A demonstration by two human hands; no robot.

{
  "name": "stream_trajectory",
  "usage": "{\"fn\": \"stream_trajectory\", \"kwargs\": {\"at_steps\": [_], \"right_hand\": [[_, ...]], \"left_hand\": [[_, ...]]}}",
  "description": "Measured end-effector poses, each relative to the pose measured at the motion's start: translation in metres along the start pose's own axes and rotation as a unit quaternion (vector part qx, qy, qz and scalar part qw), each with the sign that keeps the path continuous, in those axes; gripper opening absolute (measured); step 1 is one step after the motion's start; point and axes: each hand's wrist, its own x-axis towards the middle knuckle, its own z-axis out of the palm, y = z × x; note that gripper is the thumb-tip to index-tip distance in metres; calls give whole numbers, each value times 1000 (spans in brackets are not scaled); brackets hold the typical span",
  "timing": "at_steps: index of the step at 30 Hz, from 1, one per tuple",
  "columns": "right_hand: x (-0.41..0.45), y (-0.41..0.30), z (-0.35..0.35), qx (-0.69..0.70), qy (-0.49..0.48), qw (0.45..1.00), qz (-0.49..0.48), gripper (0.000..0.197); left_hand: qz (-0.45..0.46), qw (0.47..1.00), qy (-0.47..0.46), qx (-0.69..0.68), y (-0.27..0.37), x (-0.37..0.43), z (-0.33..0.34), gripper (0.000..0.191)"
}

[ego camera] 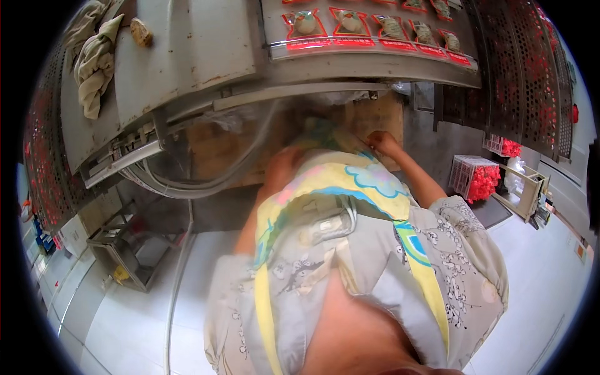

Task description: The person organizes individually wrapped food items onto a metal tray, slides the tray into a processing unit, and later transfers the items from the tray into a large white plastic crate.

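Note:
My right hand (385, 143) is curled at the right edge of a yellow apron (323, 176) with blue flower shapes, its fingertips pinching the cloth. At the apron's left side is my left hand (280, 165); it is blurred and partly covered by the cloth, so its fingers cannot be made out. The apron's lower part bulges out in front of me and is smeared by motion. Before me, on the steel machine bed (337, 65), rows of clear packets with red print (350, 26) hold pale or greenish food pieces.
A twisted cloth (96, 70) and a brown lump (141, 33) lie on the steel top at left. Hoses (206, 187) loop beneath it, near cardboard boxes (375, 117). A crate with red packets (473, 178) stands at right; a metal stool frame (126, 253) stands at left.

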Motion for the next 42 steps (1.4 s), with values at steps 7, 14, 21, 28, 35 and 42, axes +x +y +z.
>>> {"fn": "stream_trajectory", "kwargs": {"at_steps": [7, 14, 21, 28, 35, 42], "right_hand": [[0, 28, 11, 9, -8, 999, -41, 20], [17, 14, 7, -137, 4, 989, -52, 18], [32, 24, 13, -118, -24, 993, 7, 17], [29, 25, 10, 3, 7, 1000, -24, 19], [20, 64, 23, -37, -12, 999, 25, 26], [13, 91, 25, -66, -15, 998, 1, 30]], "left_hand": [[-47, 995, -56, 73, 18, 2, -9, 31], [-21, 997, -24, 72, 2, -1, 6, 29], [-35, 997, -44, 47, 14, 11, -7, 28], [-48, 987, -74, 136, 18, 17, -10, 28], [-57, 992, -63, 88, 27, 22, -10, 23], [-51, 996, -61, 46, 34, 17, -1, 27]]}}
